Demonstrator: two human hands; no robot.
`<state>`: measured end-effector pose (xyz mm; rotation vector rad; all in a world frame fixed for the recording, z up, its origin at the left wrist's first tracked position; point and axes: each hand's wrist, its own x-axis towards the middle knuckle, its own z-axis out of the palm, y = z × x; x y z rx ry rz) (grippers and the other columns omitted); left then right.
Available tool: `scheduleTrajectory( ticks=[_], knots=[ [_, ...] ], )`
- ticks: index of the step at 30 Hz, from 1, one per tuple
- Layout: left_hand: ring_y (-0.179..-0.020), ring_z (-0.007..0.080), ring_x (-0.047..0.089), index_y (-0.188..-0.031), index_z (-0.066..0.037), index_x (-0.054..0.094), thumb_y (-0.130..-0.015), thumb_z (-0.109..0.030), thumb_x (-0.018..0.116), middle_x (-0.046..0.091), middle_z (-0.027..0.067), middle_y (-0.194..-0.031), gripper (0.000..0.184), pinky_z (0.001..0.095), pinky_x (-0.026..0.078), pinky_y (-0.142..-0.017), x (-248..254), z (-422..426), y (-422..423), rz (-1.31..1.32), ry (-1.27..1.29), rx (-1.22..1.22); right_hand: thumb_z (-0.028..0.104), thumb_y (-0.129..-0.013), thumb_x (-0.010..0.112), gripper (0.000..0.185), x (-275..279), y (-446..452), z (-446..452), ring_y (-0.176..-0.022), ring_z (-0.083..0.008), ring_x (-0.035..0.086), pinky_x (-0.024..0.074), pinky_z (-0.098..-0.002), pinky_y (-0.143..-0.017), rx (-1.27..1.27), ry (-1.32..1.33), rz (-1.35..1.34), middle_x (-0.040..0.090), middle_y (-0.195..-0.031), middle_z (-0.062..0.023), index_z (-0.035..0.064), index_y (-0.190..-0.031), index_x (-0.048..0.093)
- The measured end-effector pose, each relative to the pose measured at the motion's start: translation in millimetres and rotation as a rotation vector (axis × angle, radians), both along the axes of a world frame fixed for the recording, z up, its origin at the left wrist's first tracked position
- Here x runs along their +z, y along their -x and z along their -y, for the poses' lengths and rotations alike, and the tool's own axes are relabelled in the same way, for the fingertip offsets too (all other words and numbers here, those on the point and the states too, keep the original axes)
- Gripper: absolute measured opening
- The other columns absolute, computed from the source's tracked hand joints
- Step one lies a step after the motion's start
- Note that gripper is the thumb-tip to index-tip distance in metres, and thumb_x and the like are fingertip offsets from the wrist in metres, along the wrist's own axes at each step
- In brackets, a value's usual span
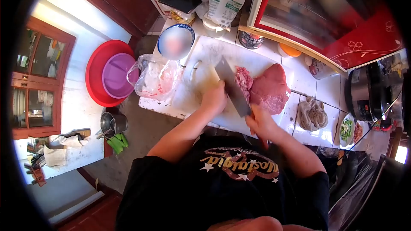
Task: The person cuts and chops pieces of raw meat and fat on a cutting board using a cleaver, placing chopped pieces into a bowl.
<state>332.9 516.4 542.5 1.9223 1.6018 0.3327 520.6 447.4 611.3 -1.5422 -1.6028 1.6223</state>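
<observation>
My right hand [260,120] is wrapped round the handle of a cleaver [232,86]. The wide blade slants across a white cutting board [205,51], its tip pointing away from me. Close against the blade's left face is my left hand [215,97], fingers curled together; what they hold, if anything, is hidden. Just right of the blade lies a small heap of cut meat [243,81]. Beside that heap rests a large pink slab of raw meat [271,89].
Left of the board are a plastic bag [159,79] and a blue-rimmed bowl [176,42]. A crumpled cloth [312,114], plated food [346,129] and a dark cooker [366,90] stand right. A red-framed cabinet [317,17] overhangs the counter's back. Nested basins [95,75] sit far left.
</observation>
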Motion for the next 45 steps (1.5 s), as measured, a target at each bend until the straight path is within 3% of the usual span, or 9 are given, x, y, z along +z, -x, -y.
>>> scheduleTrajectory(
  ticks=[3, 12, 15, 20, 24, 30, 39, 42, 45],
  knots=[
    [-0.076, 0.0431, 0.059, -0.101, -0.003, 0.048, -0.082, -0.009, 0.050, 0.060, 0.0237, -0.078, 0.019, 0.0521, 0.046, -0.065, -34.5, -5.2, 0.7, 0.198, -0.086, -0.018, 0.011, -0.087, 0.050, 0.018, 3.0, 4.6, 14.8, -0.048, -0.0185, 0.056, 0.0450, -0.0335, -0.044, 0.057, 0.047, 0.057, 0.056, -0.063, -0.0122, -0.0049, -0.096, 0.047],
    [-0.073, 0.0416, 0.060, -0.095, -0.005, 0.048, -0.081, -0.010, 0.051, 0.061, 0.0216, -0.075, 0.015, 0.0513, 0.046, -0.064, -28.0, -7.7, 8.5, -0.057, -0.108, -0.080, 0.009, -0.086, 0.049, 0.016, -21.5, 33.9, -59.8, -0.046, -0.0167, 0.054, 0.0440, -0.0311, -0.044, -0.086, -0.167, -0.046, 0.053, -0.057, -0.0088, -0.0050, -0.092, 0.044],
    [-0.072, 0.0415, 0.060, -0.095, -0.004, 0.048, -0.081, -0.010, 0.050, 0.061, 0.0218, -0.075, 0.015, 0.0518, 0.046, -0.064, -42.0, -4.7, 15.5, 0.427, -0.085, -0.054, 0.009, -0.086, 0.049, 0.014, -27.5, 7.9, -26.4, -0.046, -0.0158, 0.054, 0.0431, -0.0300, -0.043, -0.106, 0.038, -0.179, 0.053, -0.057, -0.0073, -0.0041, -0.091, 0.044],
    [-0.075, 0.0407, 0.060, -0.099, -0.004, 0.051, -0.082, -0.010, 0.051, 0.062, 0.0209, -0.080, 0.018, 0.0495, 0.048, -0.066, -5.4, -2.1, 11.8, -0.115, -0.071, -0.097, 0.007, -0.086, 0.049, 0.014, 3.1, 10.7, 20.9, -0.046, -0.0156, 0.054, 0.0429, -0.0293, -0.043, -0.035, 0.050, -0.048, 0.052, -0.058, -0.0071, -0.0038, -0.091, 0.043],
    [-0.075, 0.0409, 0.060, -0.097, -0.004, 0.050, -0.081, -0.009, 0.052, 0.062, 0.0212, -0.079, 0.017, 0.0498, 0.047, -0.065, -0.3, 2.1, 8.3, -0.109, -0.074, -0.091, 0.008, -0.086, 0.049, 0.017, -43.2, 29.2, 0.0, -0.046, -0.0234, 0.058, 0.0475, -0.0374, -0.046, -0.042, -0.186, 0.142, 0.056, -0.059, -0.0152, -0.0063, -0.092, 0.043],
    [-0.073, 0.0396, 0.060, -0.097, -0.007, 0.049, -0.079, -0.008, 0.051, 0.061, 0.0195, -0.075, 0.018, 0.0484, 0.047, -0.062, -7.4, 6.2, 9.8, -0.160, -0.125, -0.137, 0.009, -0.087, 0.049, 0.017, -25.6, 50.1, -64.2, -0.048, -0.0161, 0.055, 0.0445, -0.0312, -0.045, -0.181, -0.123, -0.110, 0.054, -0.061, -0.0103, -0.0051, -0.095, 0.043],
    [-0.078, 0.0398, 0.060, -0.097, -0.007, 0.053, -0.083, -0.012, 0.050, 0.062, 0.0185, -0.083, 0.015, 0.0471, 0.047, -0.069, -23.8, 3.0, 21.0, 0.298, -0.108, -0.046, 0.009, -0.088, 0.049, 0.014, -1.9, 20.1, -15.3, -0.050, -0.0131, 0.053, 0.0428, -0.0284, -0.046, -0.163, -0.101, -0.098, 0.050, -0.063, -0.0057, -0.0021, -0.096, 0.045],
    [-0.080, 0.0406, 0.060, -0.095, -0.006, 0.055, -0.084, -0.014, 0.051, 0.063, 0.0196, -0.084, 0.014, 0.0475, 0.047, -0.069, 5.7, 6.6, 15.0, 0.117, 0.161, 0.079, 0.009, -0.087, 0.050, 0.015, 5.9, 14.1, 6.7, -0.049, -0.0154, 0.054, 0.0427, -0.0300, -0.045, -0.123, -0.046, -0.106, 0.052, -0.062, -0.0086, -0.0026, -0.093, 0.043],
    [-0.075, 0.0385, 0.061, -0.091, -0.004, 0.057, -0.080, -0.013, 0.058, 0.062, 0.0195, -0.076, 0.015, 0.0458, 0.048, -0.068, -4.9, 6.7, 13.4, 0.132, -0.121, 0.024, 0.009, -0.087, 0.049, 0.015, -0.3, 8.2, 23.3, -0.048, -0.0158, 0.054, 0.0423, -0.0303, -0.044, -0.102, 0.020, -0.106, 0.053, -0.062, -0.0092, -0.0031, -0.093, 0.042]
  ],
)
